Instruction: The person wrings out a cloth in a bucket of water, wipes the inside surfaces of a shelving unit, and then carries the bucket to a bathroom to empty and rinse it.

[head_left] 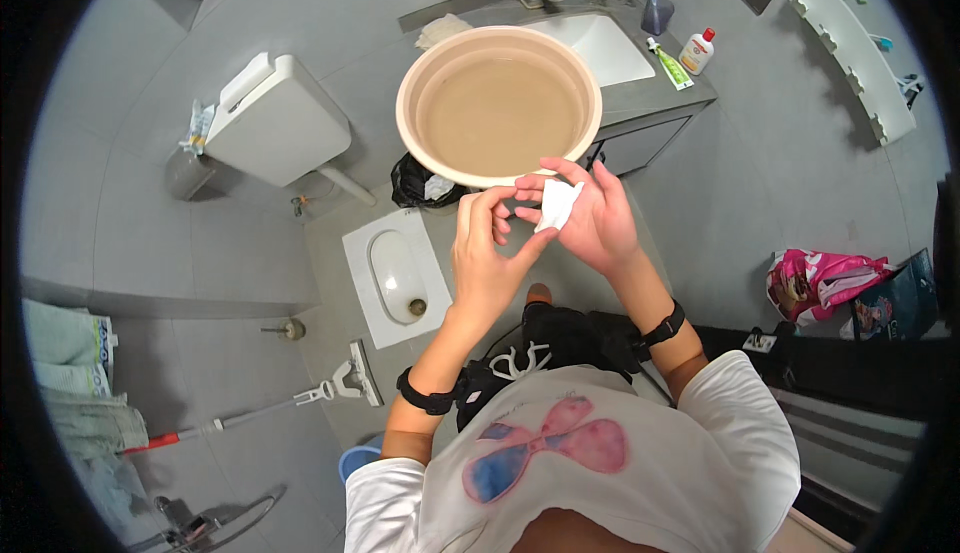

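A small folded white piece, like tissue (559, 205), rests on the fingers and palm of my right hand (603, 223), which is turned up with its fingers partly stretched. From the other side my left hand (485, 253) comes close, fingers bent and apart. Its thumb tip touches the lower edge of the white piece. Both hands are just in front of a large pale peach basin (407, 123), which contains what looks like cloudy water. The basin stands on the edge of the sink counter and covers part of the white sink (620, 48).
A white squat toilet (437, 293) is set in the floor at left, below a cistern (285, 118). A black bin bag (410, 181) sits under the basin. A toothpaste tube (672, 68) and white bottle (697, 53) stand right of the sink. A mop (355, 378) leans lower left.
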`<state>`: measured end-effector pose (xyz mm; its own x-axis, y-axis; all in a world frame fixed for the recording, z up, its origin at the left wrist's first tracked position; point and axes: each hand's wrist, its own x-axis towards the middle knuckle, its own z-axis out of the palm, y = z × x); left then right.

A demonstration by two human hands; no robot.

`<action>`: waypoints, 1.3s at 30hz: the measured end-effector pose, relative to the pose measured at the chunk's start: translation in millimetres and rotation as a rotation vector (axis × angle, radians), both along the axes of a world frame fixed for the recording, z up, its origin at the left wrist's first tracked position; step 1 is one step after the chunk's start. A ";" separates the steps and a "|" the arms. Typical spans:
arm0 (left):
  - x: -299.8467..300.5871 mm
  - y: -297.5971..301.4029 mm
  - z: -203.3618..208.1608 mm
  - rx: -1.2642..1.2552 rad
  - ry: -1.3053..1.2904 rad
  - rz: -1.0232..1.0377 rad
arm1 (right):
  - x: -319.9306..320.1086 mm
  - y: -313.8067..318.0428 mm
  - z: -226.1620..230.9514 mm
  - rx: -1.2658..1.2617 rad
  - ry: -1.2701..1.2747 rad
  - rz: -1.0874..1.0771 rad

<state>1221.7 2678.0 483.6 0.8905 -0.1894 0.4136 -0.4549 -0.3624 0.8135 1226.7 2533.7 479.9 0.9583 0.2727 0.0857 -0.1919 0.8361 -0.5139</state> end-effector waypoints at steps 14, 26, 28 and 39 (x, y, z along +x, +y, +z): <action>78.9 37.5 2.7 -0.036 0.048 0.110 | 69.6 18.5 -22.4 -0.220 -0.013 0.174; 227.8 201.9 -70.0 -0.370 0.399 0.320 | 120.2 16.0 -24.1 -0.504 0.146 -0.331; 269.5 222.7 -113.4 -0.253 0.522 0.311 | 119.2 5.0 -27.5 -0.534 0.163 -0.460; 432.2 194.0 -380.2 0.287 0.810 0.107 | 67.8 -9.5 -31.5 -0.836 0.558 -1.060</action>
<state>1654.0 2872.0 103.5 0.9094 -0.0878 -0.4066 0.2733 -0.6108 0.7431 1294.5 2524.2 448.4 0.5923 -0.7849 -0.1820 -0.0215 0.2104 -0.9774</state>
